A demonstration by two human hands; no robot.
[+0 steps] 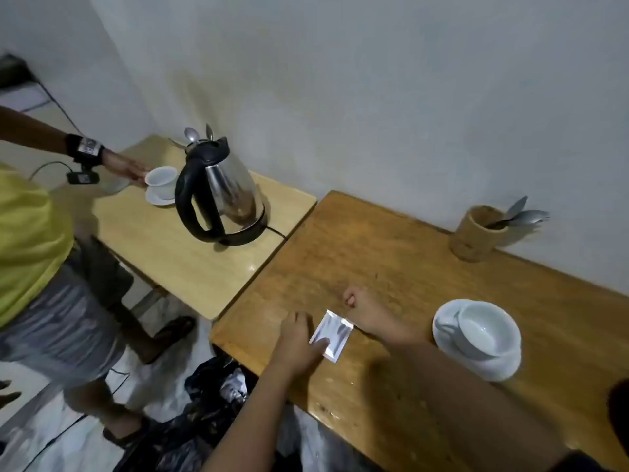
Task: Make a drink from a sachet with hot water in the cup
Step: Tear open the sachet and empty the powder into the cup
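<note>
A small silver sachet [335, 332] lies flat on the dark wooden table [391, 253]. My left hand [294, 338] rests at its left edge, thumb pressed on the sachet and fingers curled. My right hand [366, 310] lies just right of it, fingers curled into a loose fist, its heel touching the sachet's upper right corner. An empty white cup [485, 330] stands on a white saucer [503, 367] to the right of my right forearm. A steel kettle [223, 192] with a black handle sits on its base on the lighter side table [177, 264].
A bamboo holder [474, 233] with spoons stands by the wall at the back right. Another person [34, 253] stands at the left, a hand on a second white cup [161, 180] behind the kettle. Black bags [211, 403] lie on the floor.
</note>
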